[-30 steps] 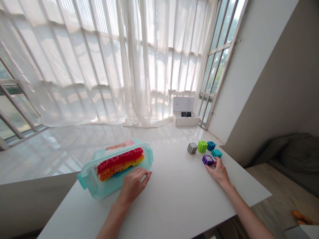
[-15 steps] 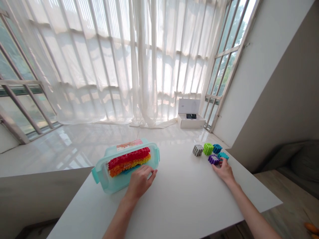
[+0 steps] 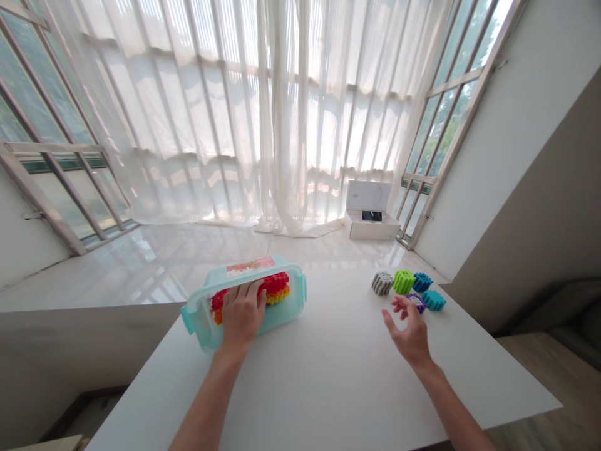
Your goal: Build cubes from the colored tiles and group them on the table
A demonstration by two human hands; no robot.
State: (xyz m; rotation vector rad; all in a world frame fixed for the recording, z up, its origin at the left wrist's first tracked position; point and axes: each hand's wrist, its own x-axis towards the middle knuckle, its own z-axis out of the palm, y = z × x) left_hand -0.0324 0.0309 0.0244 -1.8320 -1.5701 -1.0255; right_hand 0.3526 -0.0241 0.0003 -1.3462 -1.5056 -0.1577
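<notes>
At the left edge of the white table (image 3: pixel 328 394), the left hand (image 3: pixel 241 316) lays its fingers on red and orange toy blocks (image 3: pixel 276 287) in a teal plastic box (image 3: pixel 286 310), grip unclear, while the right hand (image 3: pixel 410 338) hangs open just beside a purple block (image 3: pixel 417 302) near the right edge.

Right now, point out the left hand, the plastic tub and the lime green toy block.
left hand (image 3: pixel 241 315): head view, back of the hand
plastic tub (image 3: pixel 287 316): head view, front wall near the right end
lime green toy block (image 3: pixel 404 282): head view, top face
</notes>
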